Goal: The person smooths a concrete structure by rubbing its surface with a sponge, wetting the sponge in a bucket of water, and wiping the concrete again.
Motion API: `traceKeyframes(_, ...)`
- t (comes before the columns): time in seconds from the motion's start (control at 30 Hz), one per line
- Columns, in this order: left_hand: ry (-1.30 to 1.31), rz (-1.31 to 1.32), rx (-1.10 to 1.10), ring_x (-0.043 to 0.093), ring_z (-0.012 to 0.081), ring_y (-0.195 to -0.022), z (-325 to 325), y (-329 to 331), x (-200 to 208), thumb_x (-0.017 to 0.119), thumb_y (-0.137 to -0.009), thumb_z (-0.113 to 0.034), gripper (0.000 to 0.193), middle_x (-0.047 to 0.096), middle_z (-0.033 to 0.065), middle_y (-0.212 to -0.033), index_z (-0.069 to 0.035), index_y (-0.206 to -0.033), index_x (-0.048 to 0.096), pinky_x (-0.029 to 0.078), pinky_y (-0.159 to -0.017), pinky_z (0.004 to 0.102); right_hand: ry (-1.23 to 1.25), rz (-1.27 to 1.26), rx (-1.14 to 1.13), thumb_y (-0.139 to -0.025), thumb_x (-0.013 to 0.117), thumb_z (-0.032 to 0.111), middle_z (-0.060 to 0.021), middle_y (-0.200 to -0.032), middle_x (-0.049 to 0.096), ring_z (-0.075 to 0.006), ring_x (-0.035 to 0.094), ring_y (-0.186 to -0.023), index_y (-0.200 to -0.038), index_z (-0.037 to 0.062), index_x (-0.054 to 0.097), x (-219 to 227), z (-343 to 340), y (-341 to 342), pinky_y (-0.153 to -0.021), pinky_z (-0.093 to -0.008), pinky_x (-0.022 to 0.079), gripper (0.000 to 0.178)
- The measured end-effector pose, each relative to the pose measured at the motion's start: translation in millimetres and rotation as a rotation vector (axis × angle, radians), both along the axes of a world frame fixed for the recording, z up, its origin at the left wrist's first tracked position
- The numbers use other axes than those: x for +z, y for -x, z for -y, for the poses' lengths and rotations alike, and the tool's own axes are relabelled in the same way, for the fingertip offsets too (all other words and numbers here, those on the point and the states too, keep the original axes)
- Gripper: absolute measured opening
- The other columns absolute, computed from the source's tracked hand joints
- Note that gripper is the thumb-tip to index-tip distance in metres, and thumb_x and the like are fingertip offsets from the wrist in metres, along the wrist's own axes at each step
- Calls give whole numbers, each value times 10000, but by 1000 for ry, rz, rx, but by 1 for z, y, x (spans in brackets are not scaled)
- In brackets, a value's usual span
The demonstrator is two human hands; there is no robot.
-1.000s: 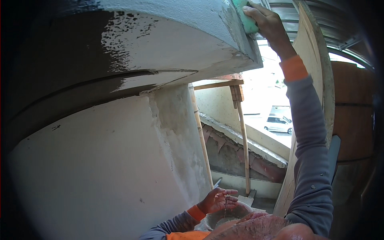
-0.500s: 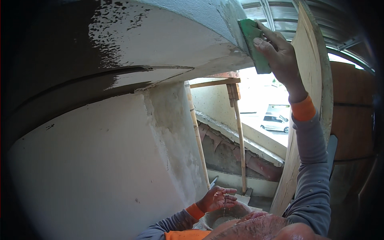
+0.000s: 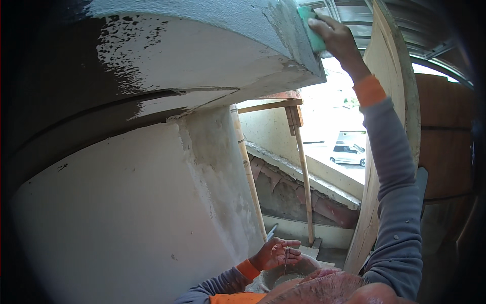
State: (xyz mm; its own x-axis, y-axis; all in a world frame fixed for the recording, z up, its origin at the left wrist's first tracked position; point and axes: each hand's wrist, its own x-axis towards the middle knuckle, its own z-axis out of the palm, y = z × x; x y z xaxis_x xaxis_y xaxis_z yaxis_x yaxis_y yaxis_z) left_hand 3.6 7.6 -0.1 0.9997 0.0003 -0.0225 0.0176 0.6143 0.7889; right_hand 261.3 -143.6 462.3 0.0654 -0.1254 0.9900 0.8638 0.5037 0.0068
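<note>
My right hand point(image 3: 338, 43) is raised high with its fingers closed on a flat green plastering float point(image 3: 311, 29). The float presses against the end face of the rough plastered beam point(image 3: 291, 30), near its upper corner. Down low in front of me, my left hand point(image 3: 277, 253) is held out with its fingers apart and nothing in them. A thin line of drops hangs below those fingers. Under the left hand shows part of a round pale bucket point(image 3: 306, 266), whose contents are mostly hidden.
A white wall point(image 3: 116, 202) fills the left side, with grey plaster along its edge. Bamboo poles point(image 3: 305, 187) stand beyond it, and a wooden board point(image 3: 385, 66) rises right of my right arm. A white van point(image 3: 348, 153) is outside.
My right hand has moved the float upward and slightly left along the beam's end, leaving the lower corner uncovered. My left hand stays in nearly the same place.
</note>
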Motion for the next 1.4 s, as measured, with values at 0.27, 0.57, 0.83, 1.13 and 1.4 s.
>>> traceKeyframes(0.27, 36, 32, 95, 512, 355, -1195, 5, 15, -5, 506, -862, -406, 697, 516, 264, -1258, 18, -1393, 349, 349, -1088, 454, -88, 249, 50, -908, 586, 328, -75, -904, 608, -114, 572, -869, -1325, 74, 552, -67, 7, 41, -772, -268, 465, 490)
traceKeyframes(0.57, 57, 48, 110, 509, 369, -1198, 3, 26, -3, 506, -861, -407, 701, 517, 262, -1261, 20, -1395, 350, 338, -1092, 470, -31, 334, 119, -897, 617, 300, -30, -858, 551, -89, 511, -770, -1321, 49, 544, -61, 52, 103, -694, -218, 416, 498)
traceKeyframes(0.83, 37, 40, 47, 510, 365, -1196, 10, 26, 3, 499, -856, -402, 707, 508, 273, -1258, 20, -1398, 336, 314, -1109, 474, -109, 61, 36, -862, 606, 406, -163, -1023, 675, -209, 668, -940, -1322, 90, 551, -24, 10, 16, -772, -283, 528, 561)
traceKeyframes(1.13, 34, 56, 75, 516, 364, -1189, 14, 30, -1, 497, -853, -396, 698, 504, 278, -1258, 22, -1389, 339, 337, -1094, 473, -55, 165, -9, -863, 602, 415, -148, -1046, 665, -190, 669, -892, -1298, 96, 574, -68, 4, 10, -762, -285, 528, 541)
traceKeyframes(1.4, 77, 88, 90, 516, 369, -1192, 8, 31, 4, 499, -863, -382, 684, 523, 269, -1241, 27, -1387, 339, 345, -1090, 465, -175, 365, 142, -875, 614, 350, -139, -1004, 649, -166, 618, -929, -1313, 38, 535, -64, 51, 94, -812, -275, 481, 543)
